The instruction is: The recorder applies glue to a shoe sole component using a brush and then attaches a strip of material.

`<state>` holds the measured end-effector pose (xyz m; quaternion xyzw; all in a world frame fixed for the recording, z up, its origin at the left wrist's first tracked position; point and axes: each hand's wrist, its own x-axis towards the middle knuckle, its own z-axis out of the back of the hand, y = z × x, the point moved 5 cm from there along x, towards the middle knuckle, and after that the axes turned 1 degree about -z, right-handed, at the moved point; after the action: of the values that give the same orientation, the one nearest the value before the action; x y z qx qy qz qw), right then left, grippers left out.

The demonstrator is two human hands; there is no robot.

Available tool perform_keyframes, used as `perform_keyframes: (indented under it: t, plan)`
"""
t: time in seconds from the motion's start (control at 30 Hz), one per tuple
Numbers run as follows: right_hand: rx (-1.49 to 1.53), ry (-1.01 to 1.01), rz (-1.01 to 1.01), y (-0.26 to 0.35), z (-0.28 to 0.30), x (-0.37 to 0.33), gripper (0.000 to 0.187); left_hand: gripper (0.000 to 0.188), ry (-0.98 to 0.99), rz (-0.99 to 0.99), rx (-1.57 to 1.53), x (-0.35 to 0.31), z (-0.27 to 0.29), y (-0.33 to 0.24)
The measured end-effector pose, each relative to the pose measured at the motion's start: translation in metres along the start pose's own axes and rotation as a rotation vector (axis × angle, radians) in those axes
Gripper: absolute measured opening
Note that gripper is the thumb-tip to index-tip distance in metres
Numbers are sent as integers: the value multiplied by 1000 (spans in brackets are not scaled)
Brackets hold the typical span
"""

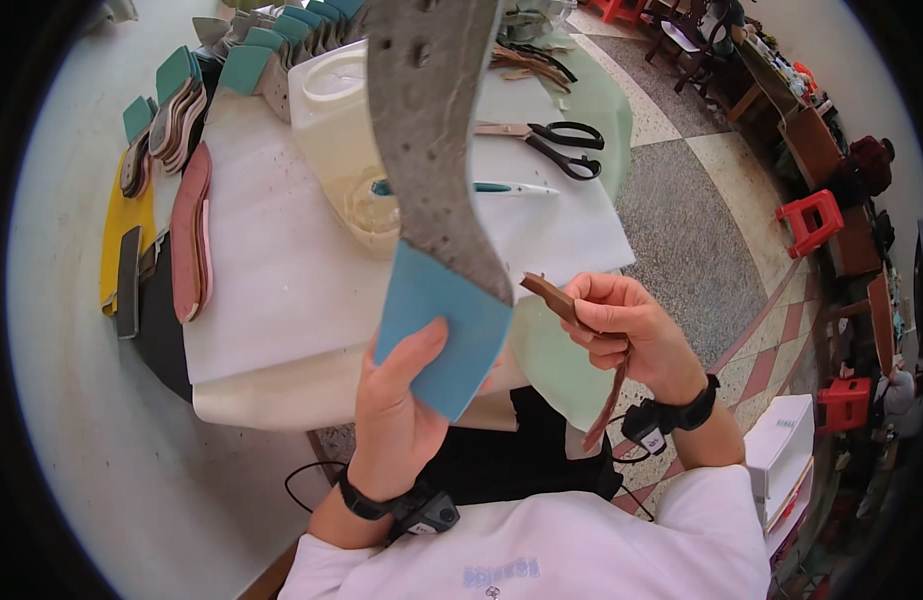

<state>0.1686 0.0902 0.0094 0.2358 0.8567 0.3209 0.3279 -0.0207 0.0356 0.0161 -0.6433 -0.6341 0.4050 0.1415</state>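
Left hand [402, 405]: our fingers close on the blue end [447, 325] of a grey curved piece [432, 150], thumb on its face; this grip probably leaves the grey length free.
Right hand [637, 335]: our fingers pinch a brown strip [554, 297], its tip pointing up-left, just beside the grey curved piece; a reddish-brown tail [607, 405] hangs below.
Grey curved piece: raised above the desk [554, 365], long axis running from us out past the upper edge, blue end nearest.
White sheet [262, 300]: over the desk, perhaps as protection.
Pink curved pieces [190, 240]: at its left edge.
White-and-teal pen [517, 188], scissors [564, 150]: right side, scissor handles rightward, seemingly within easy reach.
Plastic jug [327, 130]: beyond our left hand.
Teal-ended pieces [250, 68]: fanned at the far side, likely for easy picking.
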Motion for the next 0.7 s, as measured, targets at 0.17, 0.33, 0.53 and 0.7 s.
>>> perform_keyframes:
  t: [0.17, 0.33, 0.53, 0.7]
  plan:
    - [-27, -103, 162, -15, 1, -16, 6, 32, 124, 54, -36, 4, -13, 28]
    - [-108, -110, 233, -23, 6, -27, 7, 22, 246, 114, -82, 3, -24, 41]
    - [-353, -212, 394, -20, 15, -31, 9, 21, 220, 85, -42, 0, -35, 53]
    - [-268, -161, 349, -23, 15, -31, 8, 19, 259, 81, -43, 0, -37, 53]
